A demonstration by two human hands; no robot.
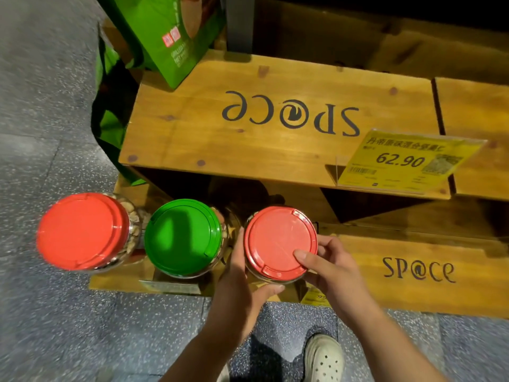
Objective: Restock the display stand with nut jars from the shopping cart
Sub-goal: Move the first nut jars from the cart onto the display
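Observation:
Three clear nut jars stand in a row on the low wooden shelf (pixel 413 293) of the display stand. The left jar has a red lid (pixel 82 230), the middle jar a green lid (pixel 183 237), and the right jar a red lid (pixel 278 241). My left hand (pixel 239 285) wraps round the left and near side of the right jar. My right hand (pixel 327 263) grips its right side, with the thumb lying on the lid. The shopping cart is out of view.
Above and behind the jars lies a wooden board marked "sp@ce" (pixel 275 128). A yellow price tag reading 62.90 (pixel 405 161) stands on it. A green bag (pixel 165 34) leans at the back left. Speckled grey floor (pixel 55 326) and my shoe (pixel 325 359) are below.

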